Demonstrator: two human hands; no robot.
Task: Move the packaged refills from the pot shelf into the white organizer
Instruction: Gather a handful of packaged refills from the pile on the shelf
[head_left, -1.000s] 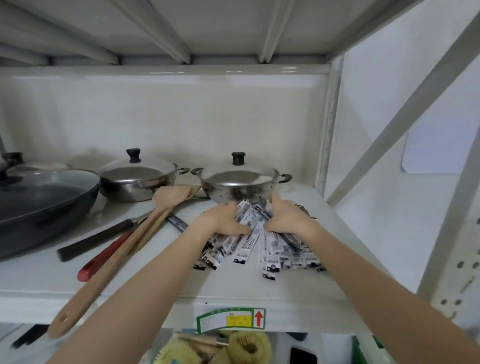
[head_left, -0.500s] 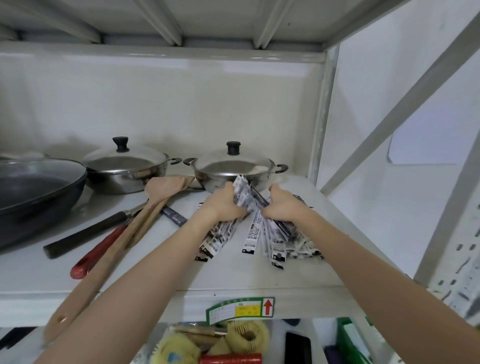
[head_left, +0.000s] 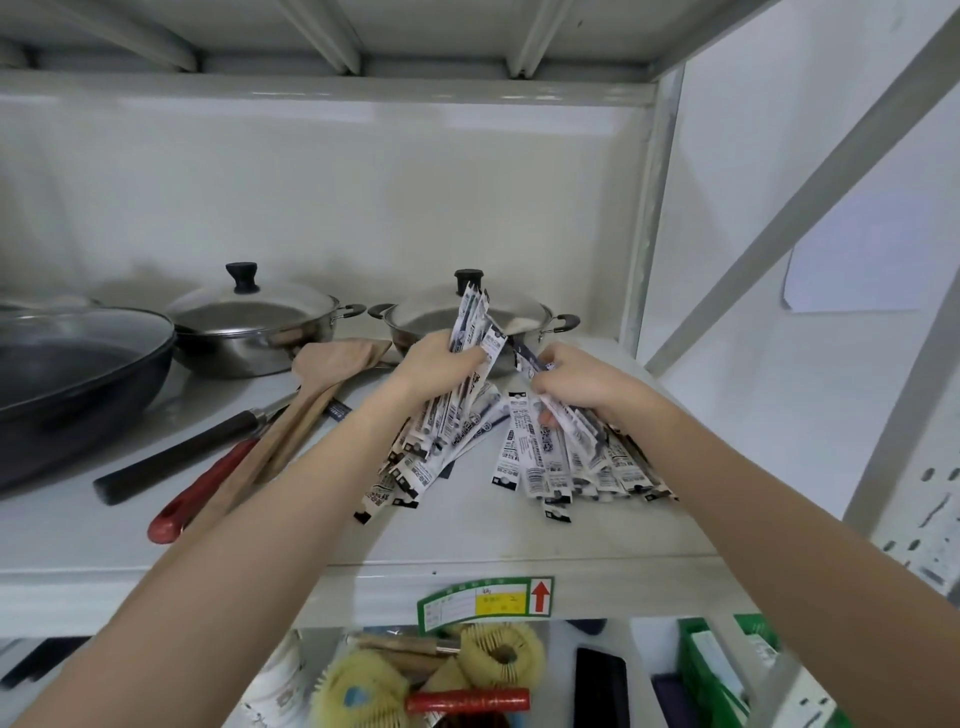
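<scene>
L hand (head_left: 441, 361) is gripping a fanned bundle of long white-and-black packaged refills (head_left: 470, 332), just in front of the lidded steel pot w/ black knob (head_left: 415, 322). R hand (head_left: 571, 387) is clutching a second refill bundle (head_left: 566, 457) on the grey metal shelf (head_left: 467, 535), right of pot.

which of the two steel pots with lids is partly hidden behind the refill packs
The right steel pot: refill packs held up in the left hand cover its front. The left steel pot, beside the dark pan, shows fully.
</scene>
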